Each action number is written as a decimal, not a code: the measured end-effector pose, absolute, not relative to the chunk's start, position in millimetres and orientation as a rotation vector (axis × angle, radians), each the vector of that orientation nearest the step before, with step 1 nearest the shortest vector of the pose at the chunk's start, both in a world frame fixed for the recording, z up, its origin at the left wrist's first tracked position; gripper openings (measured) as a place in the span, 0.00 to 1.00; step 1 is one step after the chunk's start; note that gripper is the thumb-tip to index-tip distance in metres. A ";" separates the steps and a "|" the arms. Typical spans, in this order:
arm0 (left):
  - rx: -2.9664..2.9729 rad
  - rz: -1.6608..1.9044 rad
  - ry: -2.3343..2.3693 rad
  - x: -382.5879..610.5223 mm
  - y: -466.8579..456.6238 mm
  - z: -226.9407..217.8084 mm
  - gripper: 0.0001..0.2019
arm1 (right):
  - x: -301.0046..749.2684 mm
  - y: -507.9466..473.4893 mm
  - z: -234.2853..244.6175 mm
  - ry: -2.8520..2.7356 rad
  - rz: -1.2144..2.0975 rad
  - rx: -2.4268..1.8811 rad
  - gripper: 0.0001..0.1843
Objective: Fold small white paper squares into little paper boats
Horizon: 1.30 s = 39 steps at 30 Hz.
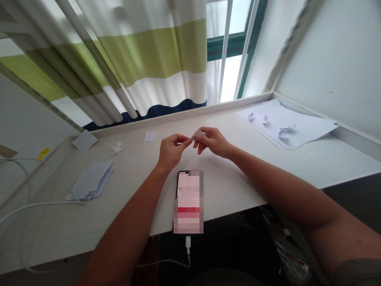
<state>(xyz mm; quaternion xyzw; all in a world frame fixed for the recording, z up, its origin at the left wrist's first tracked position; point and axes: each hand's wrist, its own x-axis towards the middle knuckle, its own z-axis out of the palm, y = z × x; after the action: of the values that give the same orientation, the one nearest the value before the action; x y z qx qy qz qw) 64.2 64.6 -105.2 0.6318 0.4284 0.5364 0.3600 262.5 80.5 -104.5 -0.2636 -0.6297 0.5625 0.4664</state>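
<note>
A pale surface [226, 186] runs beneath a striped curtain [154, 59]. Toward its far right lies a stack of white sheets [309, 123] bearing three small paper boats [266, 120], and toward the left sits a pile of folded paper [92, 180]. A phone [188, 202] lies at the near edge. Above it, the left hand [174, 149] and right hand [212, 141] pinch a small folded paper piece [197, 135] between their fingertips, holding it up off the surface.
</note>
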 end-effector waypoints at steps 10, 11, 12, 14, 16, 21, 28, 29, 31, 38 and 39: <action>1.623 1.344 1.037 67.3 66.1 -110.2 0.16 | 262.3 81.5 -107.1 -1.544 1.381 -0.662 0.27; 1.652 1.329 1.045 66.8 66.5 -110.4 0.15 | 262.4 81.3 -106.8 -1.545 1.381 -0.667 0.27; 1.680 1.311 1.054 66.1 66.8 -110.3 0.14 | 262.5 81.1 -106.5 -1.548 1.382 -0.674 0.27; 1.737 1.282 1.076 64.0 67.3 -109.5 0.13 | 262.8 80.9 -106.0 -1.558 1.383 -0.687 0.27; 1.797 1.265 1.106 61.8 67.3 -108.0 0.11 | 263.2 81.0 -105.8 -1.569 1.389 -0.699 0.27; 1.828 1.246 1.116 59.0 66.3 -105.0 0.08 | 262.8 81.1 -106.1 -1.565 1.396 -0.688 0.27; 1.681 1.205 1.010 57.2 68.3 -104.8 0.13 | 264.4 80.9 -105.3 -1.607 1.345 -0.683 0.24; 1.672 1.193 1.010 56.8 68.4 -104.6 0.14 | 264.8 80.7 -104.9 -1.630 1.316 -0.691 0.23; 1.667 1.181 1.018 56.7 67.9 -104.2 0.15 | 265.2 80.0 -104.2 -1.672 1.253 -0.719 0.20; 1.533 1.330 1.025 63.4 65.2 -104.9 0.20 | 262.5 80.4 -105.8 -1.601 1.224 -0.750 0.18; 1.488 1.351 1.038 64.3 64.9 -105.2 0.22 | 262.2 80.9 -106.4 -1.581 1.234 -0.743 0.19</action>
<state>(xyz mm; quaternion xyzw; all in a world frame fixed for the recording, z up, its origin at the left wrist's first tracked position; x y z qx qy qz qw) 64.3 64.9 -105.2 0.5953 0.4153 0.5404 0.4256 262.2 80.9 -106.4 -0.3048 -0.6483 0.5059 0.4805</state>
